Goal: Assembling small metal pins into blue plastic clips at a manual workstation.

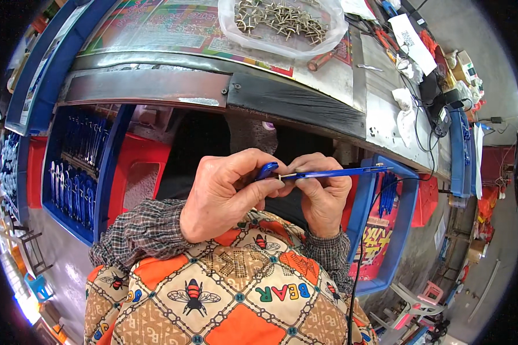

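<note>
Both of my hands are raised over my lap, close together. My left hand [230,192] is closed, thumb and fingers pinching a short, rounded blue piece [266,170]. My right hand [322,192] pinches a long, slim blue tool [334,172] that stretches out to the right, with a narrow tip at its far end. A short metal part shows between the fingertips of both hands. Whether the rounded piece and the long one are joined is hidden by my fingers, and the exact kind of tool is unclear.
Ahead is a metal-edged workbench [293,106] bearing a plastic bag [236,35] of small metal T-shaped parts. Blue trays [50,214] of blue-and-silver pieces stand at left; another blue tray [406,230] is at right. A dark cable [360,247] hangs beside my right arm.
</note>
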The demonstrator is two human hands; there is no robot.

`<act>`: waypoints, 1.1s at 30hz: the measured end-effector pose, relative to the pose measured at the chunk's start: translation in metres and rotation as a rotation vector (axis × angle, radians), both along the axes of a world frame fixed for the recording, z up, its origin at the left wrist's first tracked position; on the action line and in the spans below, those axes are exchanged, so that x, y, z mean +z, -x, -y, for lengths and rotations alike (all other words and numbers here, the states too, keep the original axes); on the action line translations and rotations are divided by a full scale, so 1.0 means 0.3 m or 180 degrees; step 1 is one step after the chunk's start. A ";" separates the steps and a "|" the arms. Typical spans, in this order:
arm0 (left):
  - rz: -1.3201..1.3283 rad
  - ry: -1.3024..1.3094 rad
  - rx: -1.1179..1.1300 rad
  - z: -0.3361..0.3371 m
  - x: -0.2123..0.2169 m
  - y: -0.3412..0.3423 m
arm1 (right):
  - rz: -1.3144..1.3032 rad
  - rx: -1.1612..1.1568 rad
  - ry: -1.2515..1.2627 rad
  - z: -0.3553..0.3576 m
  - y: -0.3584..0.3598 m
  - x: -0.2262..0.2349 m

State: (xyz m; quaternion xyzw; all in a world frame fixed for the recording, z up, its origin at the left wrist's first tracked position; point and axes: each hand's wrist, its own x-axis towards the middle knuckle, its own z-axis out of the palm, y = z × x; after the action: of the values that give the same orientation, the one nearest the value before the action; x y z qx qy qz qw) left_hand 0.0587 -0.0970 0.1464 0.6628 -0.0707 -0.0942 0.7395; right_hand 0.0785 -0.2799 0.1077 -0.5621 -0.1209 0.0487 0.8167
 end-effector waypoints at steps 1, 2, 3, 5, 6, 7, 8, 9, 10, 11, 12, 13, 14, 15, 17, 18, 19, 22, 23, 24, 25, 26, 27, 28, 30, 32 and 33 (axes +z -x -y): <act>-0.0004 -0.0003 0.0007 0.001 -0.001 0.000 | 0.0046 -0.0006 0.0013 0.000 -0.002 -0.003; 0.0012 -0.0014 0.0000 0.004 -0.004 0.001 | 0.0042 0.0001 0.0010 0.001 -0.001 -0.004; 0.0029 -0.0025 -0.0008 0.005 -0.006 0.001 | -0.0008 0.0031 -0.0015 0.002 0.001 -0.004; 0.0042 -0.0058 -0.0029 0.005 -0.008 0.002 | -0.0063 0.0060 -0.0041 0.003 0.003 -0.007; 0.0061 -0.0089 -0.0052 0.006 -0.009 0.002 | 0.0033 0.0044 0.0000 0.003 0.001 -0.011; 0.0055 -0.0091 -0.0054 0.005 -0.011 0.002 | 0.0128 0.0028 0.0041 0.002 0.000 -0.015; 0.0063 -0.0085 -0.0062 0.005 -0.013 0.002 | 0.0122 0.0026 0.0038 0.002 0.000 -0.015; 0.0070 -0.0079 -0.0071 0.005 -0.014 0.002 | 0.0093 0.0029 0.0029 0.001 0.001 -0.013; 0.0066 -0.0081 -0.0075 0.004 -0.015 0.001 | 0.0066 0.0031 0.0020 0.001 0.001 -0.012; 0.0092 -0.0113 -0.0080 0.004 -0.017 0.000 | 0.0062 0.0028 0.0017 0.001 0.001 -0.012; 0.0118 -0.0144 -0.0084 0.003 -0.017 0.000 | 0.0072 0.0026 0.0041 0.001 0.001 -0.013; 0.0115 -0.0146 -0.0086 0.004 -0.018 0.001 | 0.0083 0.0023 0.0065 0.002 0.000 -0.014; 0.0098 -0.0129 -0.0070 0.006 -0.019 0.001 | 0.0080 0.0022 0.0063 0.005 -0.003 -0.020; 0.0083 -0.0112 -0.0053 0.006 -0.019 0.002 | 0.0190 0.0100 -0.0007 0.010 -0.008 -0.028; 0.0087 -0.0132 -0.0052 0.008 -0.017 0.003 | 0.0301 0.0177 -0.0079 0.014 -0.009 -0.036; 0.0094 -0.0149 -0.0052 0.009 -0.016 0.003 | 0.0286 0.0181 -0.0111 0.015 -0.008 -0.037; 0.0088 -0.0146 -0.0051 0.008 -0.018 0.002 | 0.0263 0.0185 -0.0137 0.014 -0.009 -0.037; 0.0111 -0.0172 -0.0069 0.006 -0.020 0.000 | 0.0228 0.0176 -0.0123 0.011 -0.007 -0.033; 0.0122 -0.0187 -0.0079 0.006 -0.019 0.001 | 0.0229 0.0180 -0.0125 0.007 -0.003 -0.026; 0.0132 -0.0201 -0.0089 0.005 -0.018 0.002 | 0.0103 0.0093 -0.0053 0.000 0.001 -0.015; 0.0134 -0.0201 -0.0088 0.006 -0.018 0.002 | -0.0022 0.0002 0.0020 -0.004 0.003 -0.009; 0.0120 -0.0195 -0.0083 0.006 -0.018 0.002 | -0.0020 0.0003 0.0021 -0.003 0.003 -0.011; 0.0106 -0.0188 -0.0078 0.007 -0.019 0.002 | 0.0022 -0.0017 0.0075 -0.002 0.002 -0.015; 0.0107 -0.0187 -0.0077 0.007 -0.018 0.002 | 0.0065 -0.0038 0.0129 -0.002 0.001 -0.016; 0.0142 -0.0228 -0.0061 0.008 -0.019 0.002 | 0.0072 -0.0050 0.0147 -0.001 0.002 -0.015; 0.0176 -0.0267 -0.0053 0.007 -0.021 0.002 | 0.0078 -0.0062 0.0162 -0.002 0.002 -0.015; 0.0209 -0.0305 -0.0047 0.007 -0.022 0.002 | 0.0081 -0.0052 0.0158 -0.002 0.002 -0.016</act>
State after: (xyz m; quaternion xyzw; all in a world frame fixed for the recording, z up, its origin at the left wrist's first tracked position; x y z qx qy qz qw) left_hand 0.0581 -0.0992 0.1397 0.6996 -0.0953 -0.0811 0.7035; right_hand 0.0778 -0.2793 0.1030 -0.5837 -0.1255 0.0379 0.8013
